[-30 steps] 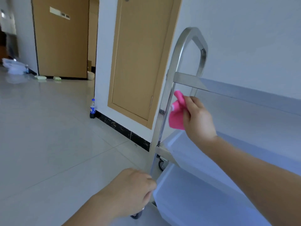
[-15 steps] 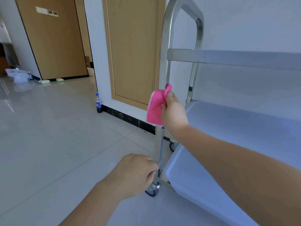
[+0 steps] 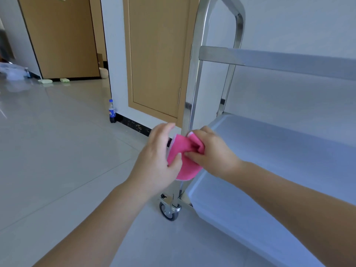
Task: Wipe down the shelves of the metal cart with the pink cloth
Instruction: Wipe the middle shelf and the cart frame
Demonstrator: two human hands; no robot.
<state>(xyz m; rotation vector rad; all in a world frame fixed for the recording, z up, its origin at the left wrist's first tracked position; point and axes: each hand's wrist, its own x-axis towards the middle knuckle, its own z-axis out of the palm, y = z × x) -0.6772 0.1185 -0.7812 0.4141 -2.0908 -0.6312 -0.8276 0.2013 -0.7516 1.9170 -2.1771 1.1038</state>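
Observation:
The metal cart [image 3: 194, 78] stands at the right with three steel shelves; its upright post and a caster [image 3: 169, 211] are in the middle of the view. The pink cloth [image 3: 183, 151] is held in front of the post at the corner of the middle shelf [image 3: 279, 143]. My right hand [image 3: 212, 151] pinches the cloth's upper right part. My left hand [image 3: 158, 160] holds its left side, thumb pressed on the front and fingers behind. The bottom shelf [image 3: 240, 214] lies below my right forearm.
A cola bottle [image 3: 112, 111] stands on the tiled floor by the wall base. Wooden doors [image 3: 158, 54] are behind the cart post and at the far left. Green pads [image 3: 45, 81] and a white bag [image 3: 11, 71] lie on the floor far left.
My left hand let go of the lower post and rose to the cloth. My right hand brought the cloth down the post to the middle shelf corner. The view dropped lower.

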